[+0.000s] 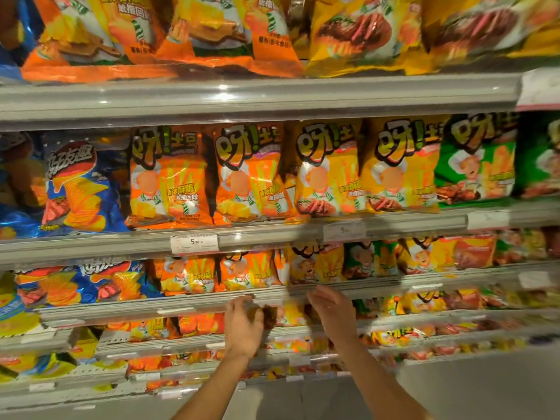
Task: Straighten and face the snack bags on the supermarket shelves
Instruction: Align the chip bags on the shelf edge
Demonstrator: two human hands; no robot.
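blurred lower shelves (pixel 181 313), hands' (pixel 242 325) fingertips indistinct

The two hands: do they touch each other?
Apart. The head view shows bags and a shelf edge in the gap between the left hand and the right hand.

Grey shelves (pixel 260 95) stacked before me; eye-level shelf carries upright blue bags (pixel 80 189) at left, orange bags (pixel 169 177), yellow bags (pixel 327 171), green bags (pixel 475 165) rightward; price tags (pixel 194 243) on rail
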